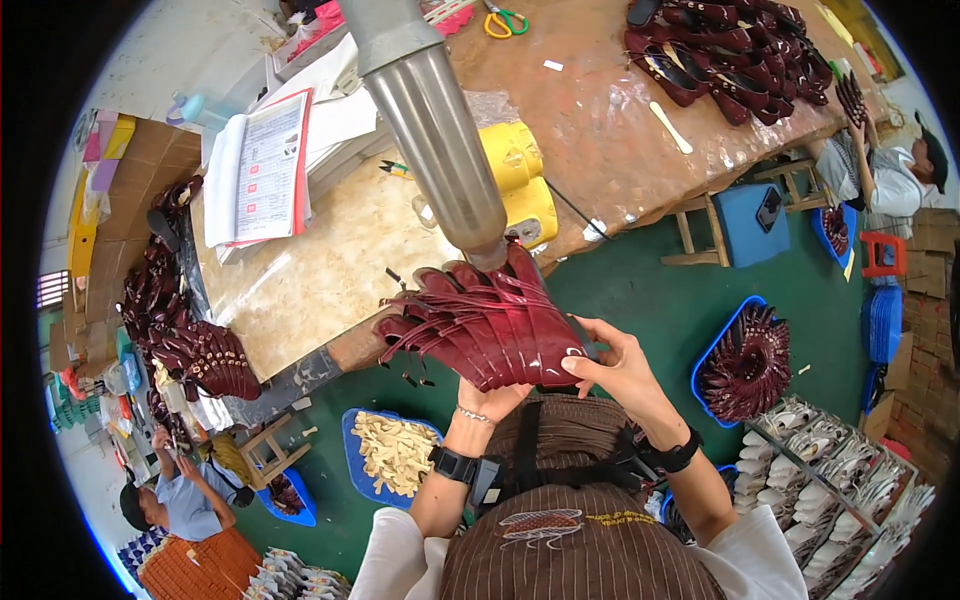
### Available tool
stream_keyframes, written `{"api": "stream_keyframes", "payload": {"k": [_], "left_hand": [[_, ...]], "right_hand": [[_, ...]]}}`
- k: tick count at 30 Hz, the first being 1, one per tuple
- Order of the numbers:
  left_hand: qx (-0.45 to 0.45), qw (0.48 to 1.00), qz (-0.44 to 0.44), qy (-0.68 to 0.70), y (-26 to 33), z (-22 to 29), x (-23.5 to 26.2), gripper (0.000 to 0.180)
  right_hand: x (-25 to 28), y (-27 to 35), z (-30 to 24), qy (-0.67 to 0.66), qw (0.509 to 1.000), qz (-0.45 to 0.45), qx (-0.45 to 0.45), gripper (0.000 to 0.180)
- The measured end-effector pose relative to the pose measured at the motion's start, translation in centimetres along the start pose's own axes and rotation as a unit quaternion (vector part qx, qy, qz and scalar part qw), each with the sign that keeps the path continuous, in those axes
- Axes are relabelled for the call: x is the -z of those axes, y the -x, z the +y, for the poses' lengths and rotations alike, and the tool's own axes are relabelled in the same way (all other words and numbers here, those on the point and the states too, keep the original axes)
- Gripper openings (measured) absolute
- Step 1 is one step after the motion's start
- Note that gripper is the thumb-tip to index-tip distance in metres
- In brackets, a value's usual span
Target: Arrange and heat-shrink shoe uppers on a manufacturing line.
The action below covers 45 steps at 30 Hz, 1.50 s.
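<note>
Several workers sit around a long, stained workbench (600,130) on a green floor (650,300). Both hands grip a fanned stack of dark red shoe straps (480,325) above the bench edge: right hand (625,375) pinching its end, left hand (492,398) seemingly cupping beneath.

Two hands are seen at one fanned stack of dark red leather pieces (490,325). One pair of scissors (505,20), two yellow containers (520,180), one metal pipe (435,140), one open booklet (262,170) and four blue trays (355,425) are counted. Two other people (175,500) are seen.
</note>
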<state>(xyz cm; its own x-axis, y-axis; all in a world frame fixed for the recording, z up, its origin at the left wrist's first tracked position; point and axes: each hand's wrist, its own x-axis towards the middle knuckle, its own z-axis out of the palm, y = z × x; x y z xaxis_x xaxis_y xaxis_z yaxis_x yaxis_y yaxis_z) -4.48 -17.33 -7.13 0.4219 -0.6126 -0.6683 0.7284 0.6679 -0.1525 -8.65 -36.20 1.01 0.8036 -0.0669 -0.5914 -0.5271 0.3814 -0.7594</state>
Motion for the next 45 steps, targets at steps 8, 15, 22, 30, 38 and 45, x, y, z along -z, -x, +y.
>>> {"api": "stream_keyframes", "payload": {"k": [8, 15, 22, 30, 38, 45], "left_hand": [[0.077, 0.996, -0.027, -0.024, -1.9, -1.2, -1.8, 0.057], [0.091, 0.993, -0.058, -0.043, -2.5, -1.4, -2.8, 0.067], [0.068, 0.994, -0.08, -0.034, -1.8, 0.0, -3.1, 0.064], [0.011, 0.997, -0.06, -0.046, -0.2, 1.5, -2.6, 0.067], [-0.004, 0.997, -0.077, -0.016, 1.6, 2.2, -1.6, 0.066], [0.027, 0.996, -0.083, -0.017, 1.4, 1.5, -2.0, 0.066]], "right_hand": [[1.5, 1.3, -0.3, -0.009, 0.998, 0.064, 0.006, 0.058], [1.6, 1.1, -0.5, 0.002, 0.995, 0.1, 0.011, 0.059], [0.1, 0.1, -1.3, 0.036, 0.996, 0.083, 0.021, 0.051], [-1.9, -1.0, -1.4, 0.041, 0.999, 0.028, 0.019, 0.059], [-3.2, -1.1, -1.1, 0.075, 0.997, 0.003, 0.015, 0.047], [-2.5, -0.1, -0.6, 0.069, 0.997, 0.039, 0.007, 0.043]]}}
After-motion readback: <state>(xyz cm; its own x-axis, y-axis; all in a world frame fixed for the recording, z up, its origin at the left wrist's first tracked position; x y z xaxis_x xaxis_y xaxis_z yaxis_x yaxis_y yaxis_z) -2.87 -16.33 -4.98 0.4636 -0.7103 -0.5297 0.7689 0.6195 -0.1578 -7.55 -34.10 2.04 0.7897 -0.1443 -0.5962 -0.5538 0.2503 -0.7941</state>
